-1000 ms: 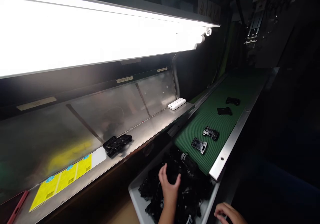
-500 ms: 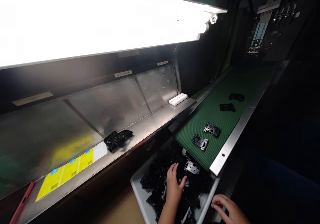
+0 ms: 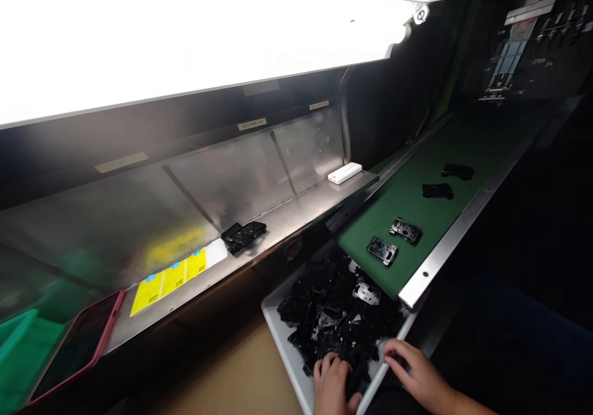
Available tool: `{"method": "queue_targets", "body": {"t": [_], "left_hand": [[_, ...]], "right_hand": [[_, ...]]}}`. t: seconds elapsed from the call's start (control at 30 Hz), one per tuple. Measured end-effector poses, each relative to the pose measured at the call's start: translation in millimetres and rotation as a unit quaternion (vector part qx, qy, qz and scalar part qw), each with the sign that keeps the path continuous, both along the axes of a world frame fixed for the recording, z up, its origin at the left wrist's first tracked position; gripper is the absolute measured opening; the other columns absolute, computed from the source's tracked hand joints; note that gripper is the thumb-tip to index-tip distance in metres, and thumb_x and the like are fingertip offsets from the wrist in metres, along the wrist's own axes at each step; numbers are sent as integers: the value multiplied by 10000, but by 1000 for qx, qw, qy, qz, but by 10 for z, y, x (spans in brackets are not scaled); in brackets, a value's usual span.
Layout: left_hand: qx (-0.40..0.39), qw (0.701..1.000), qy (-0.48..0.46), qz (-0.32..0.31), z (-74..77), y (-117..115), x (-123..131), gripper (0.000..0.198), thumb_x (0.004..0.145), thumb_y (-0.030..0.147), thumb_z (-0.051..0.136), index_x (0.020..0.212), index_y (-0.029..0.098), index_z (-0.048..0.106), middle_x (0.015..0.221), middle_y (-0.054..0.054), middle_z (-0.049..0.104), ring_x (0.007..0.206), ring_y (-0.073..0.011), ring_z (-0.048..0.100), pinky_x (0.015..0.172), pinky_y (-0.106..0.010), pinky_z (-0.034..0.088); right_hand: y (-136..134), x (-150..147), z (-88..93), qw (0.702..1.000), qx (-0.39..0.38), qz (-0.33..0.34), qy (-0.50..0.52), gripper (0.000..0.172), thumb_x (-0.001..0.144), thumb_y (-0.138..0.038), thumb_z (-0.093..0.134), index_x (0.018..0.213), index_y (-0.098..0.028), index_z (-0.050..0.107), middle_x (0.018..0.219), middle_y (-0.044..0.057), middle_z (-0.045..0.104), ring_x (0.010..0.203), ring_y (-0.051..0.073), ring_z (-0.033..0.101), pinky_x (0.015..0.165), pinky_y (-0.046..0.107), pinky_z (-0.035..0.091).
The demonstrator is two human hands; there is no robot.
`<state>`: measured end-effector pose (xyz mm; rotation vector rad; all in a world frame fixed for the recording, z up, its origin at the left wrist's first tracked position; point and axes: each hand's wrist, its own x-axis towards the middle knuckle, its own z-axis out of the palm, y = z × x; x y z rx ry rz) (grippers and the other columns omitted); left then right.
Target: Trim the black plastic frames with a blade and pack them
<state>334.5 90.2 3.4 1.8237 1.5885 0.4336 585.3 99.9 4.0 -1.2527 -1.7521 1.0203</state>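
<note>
A grey-white tray point(image 3: 282, 335) holds a heap of black plastic parts point(image 3: 338, 322), some with metal inserts. My left hand point(image 3: 331, 384) sits at the heap's near edge, fingers curled down onto the parts, and I cannot tell if it grips one. My right hand point(image 3: 414, 368) lies open over the tray's right rim, its fingertips beside the heap and holding nothing. Above the tray, several black parts lie spaced apart on a green ribbed conveyor belt point(image 3: 445, 217).
A steel shelf point(image 3: 296, 214) left of the belt carries a black part point(image 3: 243, 237), a white box point(image 3: 344, 173) and yellow labels point(image 3: 171, 282). A phone in a red case point(image 3: 76, 347) lies lower left. A bright tube lamp point(image 3: 185, 26) spans overhead.
My left hand has moved from the middle of the heap to its near edge. My right hand has moved onto the tray rim. The whole view has turned, bringing the phone further into the picture.
</note>
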Motion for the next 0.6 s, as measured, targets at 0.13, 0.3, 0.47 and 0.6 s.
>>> {"method": "queue_targets", "body": {"t": [0.13, 0.3, 0.47, 0.6], "left_hand": [[26, 997, -60, 49, 143, -32, -93, 241, 570, 137, 705, 780, 255, 704, 886, -40, 718, 1145, -345, 576, 1207, -600, 93], [28, 965, -195, 173, 326, -55, -355, 226, 809, 416, 620, 903, 230, 709, 977, -85, 710, 996, -287, 638, 1012, -470, 453], [-54, 896, -347, 273, 458, -246, -438, 437, 855, 588, 565, 1031, 194, 637, 712, -18, 643, 626, -174, 620, 584, -283, 486], [-135, 828, -460, 289, 603, -521, -396, 413, 725, 551, 713, 988, 240, 644, 909, -78, 736, 792, -235, 712, 696, -356, 560]], "right_hand": [[-35, -84, 55, 1000, 15, 3, 9, 172, 980, -310, 543, 983, -231, 696, 932, 56, 734, 864, 225, 698, 818, 325, 567], [-59, -166, 120, 998, -1, -21, 57, 205, 983, -385, 553, 983, -227, 684, 917, 65, 740, 869, 236, 709, 814, 338, 568], [-76, -454, 384, 987, -64, -37, 144, 241, 997, -442, 534, 1046, -223, 624, 958, 81, 740, 933, 246, 718, 840, 357, 567], [-112, -781, 662, 971, -110, -2, 213, 271, 984, -464, 557, 1126, -235, 590, 1167, 122, 717, 1080, 270, 699, 875, 391, 589]]}}
